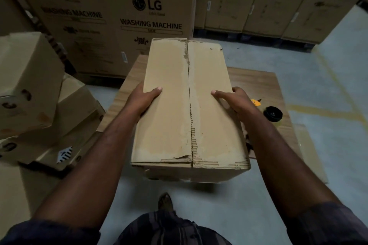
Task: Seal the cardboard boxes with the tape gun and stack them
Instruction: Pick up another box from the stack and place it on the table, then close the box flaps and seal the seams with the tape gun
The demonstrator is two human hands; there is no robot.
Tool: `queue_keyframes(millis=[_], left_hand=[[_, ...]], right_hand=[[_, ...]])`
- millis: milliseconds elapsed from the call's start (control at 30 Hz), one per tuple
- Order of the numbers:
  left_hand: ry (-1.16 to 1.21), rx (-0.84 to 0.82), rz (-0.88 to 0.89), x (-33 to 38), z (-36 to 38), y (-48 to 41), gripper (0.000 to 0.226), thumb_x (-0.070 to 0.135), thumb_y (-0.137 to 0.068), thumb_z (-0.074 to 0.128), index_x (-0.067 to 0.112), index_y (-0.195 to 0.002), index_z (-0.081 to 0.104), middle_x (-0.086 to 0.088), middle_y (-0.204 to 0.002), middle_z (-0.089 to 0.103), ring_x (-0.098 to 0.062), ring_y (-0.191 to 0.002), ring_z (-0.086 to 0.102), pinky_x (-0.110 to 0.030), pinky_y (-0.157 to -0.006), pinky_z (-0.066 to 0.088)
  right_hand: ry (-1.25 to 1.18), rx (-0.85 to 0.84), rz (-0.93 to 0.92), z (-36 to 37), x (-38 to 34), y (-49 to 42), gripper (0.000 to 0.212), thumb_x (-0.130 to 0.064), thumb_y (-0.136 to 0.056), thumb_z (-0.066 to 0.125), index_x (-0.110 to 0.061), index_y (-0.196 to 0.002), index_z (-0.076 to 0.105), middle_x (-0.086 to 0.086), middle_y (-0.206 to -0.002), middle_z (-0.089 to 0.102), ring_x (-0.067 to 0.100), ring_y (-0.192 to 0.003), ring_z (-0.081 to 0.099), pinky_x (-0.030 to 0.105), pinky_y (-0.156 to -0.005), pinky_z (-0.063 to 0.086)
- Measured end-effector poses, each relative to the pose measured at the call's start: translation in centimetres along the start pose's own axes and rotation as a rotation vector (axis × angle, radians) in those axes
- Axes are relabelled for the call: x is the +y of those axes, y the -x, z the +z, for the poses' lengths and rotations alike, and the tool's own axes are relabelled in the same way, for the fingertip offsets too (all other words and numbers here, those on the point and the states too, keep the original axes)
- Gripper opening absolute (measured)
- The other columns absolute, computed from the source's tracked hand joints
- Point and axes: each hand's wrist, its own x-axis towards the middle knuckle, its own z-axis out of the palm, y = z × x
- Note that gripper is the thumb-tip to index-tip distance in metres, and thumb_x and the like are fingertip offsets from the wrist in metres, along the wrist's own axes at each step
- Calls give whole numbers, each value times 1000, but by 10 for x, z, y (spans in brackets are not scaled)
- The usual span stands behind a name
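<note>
A long brown cardboard box (169,105) is held in front of me above a low wooden table (256,83). Its two top flaps meet at a ragged centre seam. My left hand (143,99) grips the box's left side, thumb lying on the top. My right hand (235,99) grips the right side, thumb on the top flap. Just right of my right hand, a yellow and black tape gun (256,102) lies on the table, partly hidden by the hand. A black tape roll (272,114) sits beside it.
Several smaller cardboard boxes (29,81) are piled at the left. Tall LG washing machine cartons (119,16) stand behind the table, and more line the back right. Grey concrete floor with yellow lines spreads to the right. My foot (165,202) is below the box.
</note>
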Motion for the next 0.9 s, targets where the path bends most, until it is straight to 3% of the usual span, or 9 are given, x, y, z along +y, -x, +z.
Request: queue_keyframes(millis=[67, 167, 333, 433, 600, 700, 800, 900], left_hand=[[-14, -14, -7, 4, 0, -29, 52, 47, -84, 73, 27, -131, 61, 5, -116, 70, -16, -101, 68, -39, -95, 54], [-45, -49, 0, 7, 0, -66, 60, 55, -78, 73, 30, -131, 61, 7, -119, 70, -15, -105, 67, -41, -99, 53], [-64, -76, 8, 3, 5, -117, 77, 69, -61, 72, 31, -127, 64, 9, -115, 73, -15, -102, 70, -44, -99, 54], [-76, -73, 4, 9, 12, -132, 79, 70, -61, 71, 30, -129, 63, 7, -117, 72, -16, -104, 69, -43, -99, 54], [-94, -58, 15, 10, 28, -144, 69, 58, -73, 74, 31, -134, 57, 6, -122, 69, -17, -109, 66, -41, -100, 52], [-148, -57, 30, 3, 37, -142, 63, 46, -82, 77, 29, -138, 52, 5, -126, 67, -19, -113, 64, -33, -97, 50], [-345, -10, 82, 1, 47, -133, 72, 45, -89, 70, 21, -150, 40, -6, -145, 53, -26, -130, 52, -34, -104, 43], [-598, -4, 108, 0, 56, -97, 78, 50, -96, 58, 15, -158, 25, -12, -166, 18, -29, -151, 20, -39, -120, 22]], right_hand=[[-17, 25, 7, 6, -7, -19, 59, -35, -75, 90, -11, -121, 60, 5, -111, 73, 23, -98, 72, 43, -88, 60], [-23, 77, 10, 14, -10, -45, 72, -44, -66, 92, -13, -123, 63, 3, -111, 75, 21, -96, 74, 42, -87, 61], [-68, 149, -11, 21, -15, -72, 70, -51, -73, 85, -14, -129, 62, 0, -117, 72, 17, -102, 71, 36, -91, 57], [-95, 160, -21, 17, -17, -88, 80, -61, -65, 82, -18, -130, 63, -2, -118, 73, 16, -104, 71, 39, -97, 56], [-136, 96, -64, 12, -16, -104, 50, -35, -92, 75, -14, -134, 58, -4, -125, 68, 10, -113, 65, 25, -88, 50], [-139, 95, -62, 10, -5, -111, 57, -31, -95, 71, -12, -144, 49, -2, -138, 57, 12, -126, 55, 26, -99, 43], [0, 104, -123, 14, -1, -110, 66, -29, -96, 70, -9, -153, 41, 8, -157, 43, 19, -143, 41, 26, -108, 34], [436, 65, -361, 19, 3, -93, 70, -38, -98, 65, -13, -156, 35, 8, -167, 24, 22, -153, 22, 30, -118, 23]])
